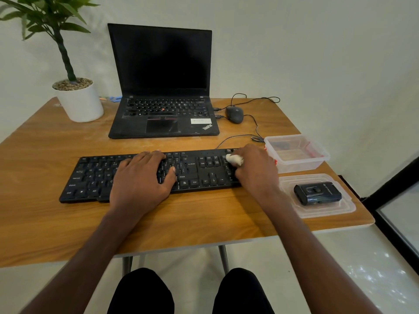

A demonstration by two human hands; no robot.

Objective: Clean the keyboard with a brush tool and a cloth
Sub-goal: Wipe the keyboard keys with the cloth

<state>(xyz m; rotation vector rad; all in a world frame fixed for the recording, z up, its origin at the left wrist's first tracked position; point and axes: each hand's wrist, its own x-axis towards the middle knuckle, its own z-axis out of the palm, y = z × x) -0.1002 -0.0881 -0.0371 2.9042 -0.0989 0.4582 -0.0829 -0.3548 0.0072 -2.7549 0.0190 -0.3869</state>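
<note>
Left hand (141, 177) flat on keyboard (90, 177), right hand (254, 166) gripping cloth (234, 159)

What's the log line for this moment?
left hand: flat on keyboard | right hand: wiping with cloth at numpad end

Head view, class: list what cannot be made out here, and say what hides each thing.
- Keyboard: its middle keys are covered by the left hand; the numeric pad by the right hand.
- Cloth: mostly hidden inside the right hand's grip.
- Black device on the lid: its lettering is too small to read.
- Plant: its top is cut off by the frame edge.
</note>
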